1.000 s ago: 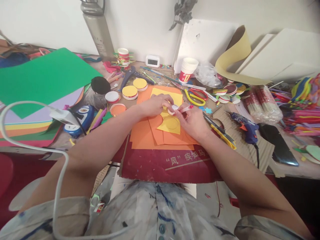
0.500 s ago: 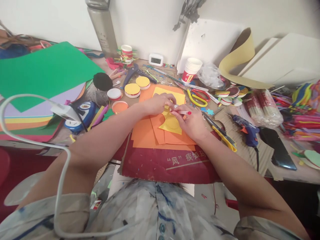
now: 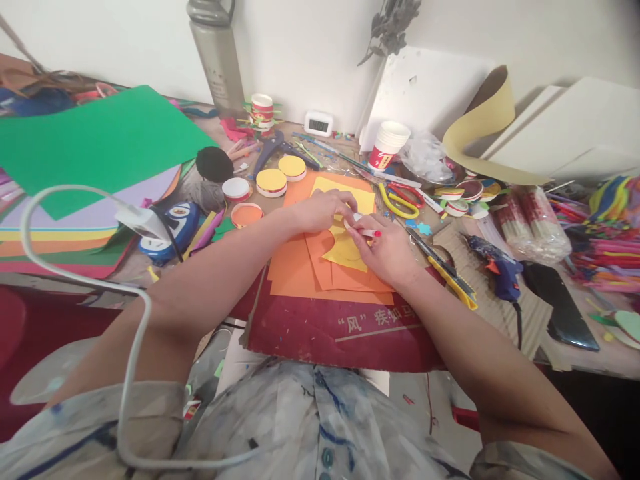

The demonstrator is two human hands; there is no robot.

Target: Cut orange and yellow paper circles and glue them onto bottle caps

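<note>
My right hand (image 3: pixel 387 250) is closed round a white pen (image 3: pixel 369 233) with a red end. The fingers of my left hand (image 3: pixel 327 212) are bent onto a small white round piece (image 3: pixel 356 217), which looks like a cut-off paper cup bottom. It rests on a yellow paper sheet (image 3: pixel 345 255) with a curved bite cut from its left side, and my fingers partly hide it. Under the yellow sheet lie orange paper sheets (image 3: pixel 295 280) on a dark red cardboard (image 3: pixel 300 333). The pen's tip is hidden between my hands.
Beyond my left forearm are yellow-topped discs (image 3: pixel 271 182), an orange-topped disc (image 3: pixel 247 215) and coloured sheets (image 3: pixel 150 140). Scissors (image 3: pixel 397 203), a cutter knife (image 3: pixel 447 277), a glue gun (image 3: pixel 500 270) and a phone (image 3: pixel 560 307) lie right. Paper cups (image 3: pixel 389 143) stand behind.
My right hand has turned the pen so its red end sits lower, and its fingers are closer to the left hand's. The whole view has shifted slightly.
</note>
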